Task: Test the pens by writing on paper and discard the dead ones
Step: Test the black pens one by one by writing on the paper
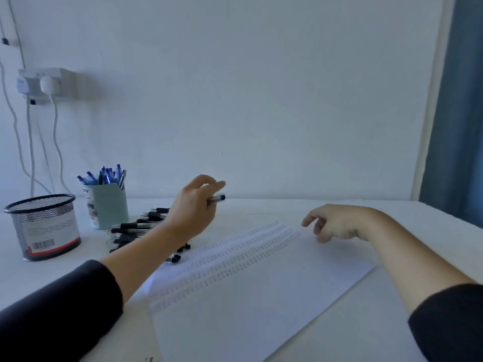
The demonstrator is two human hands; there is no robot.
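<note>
Two hands show above the white tabletop (392, 322). Our left hand (193, 207) is raised over the far edge of the sheet of paper (261, 296), its fingers (209, 182) curled round a clear pen (217, 198) with a black end pointing right. Our right hand (337, 223) hangs relaxed and holds nothing, fingertips just above the paper's far right corner. Rows of small test marks run across the paper. A pile of black-capped pens (138, 227) lies beside the left forearm, near a pale blue cup (107, 207) of blue pens and a black mesh basket (43, 226).
</note>
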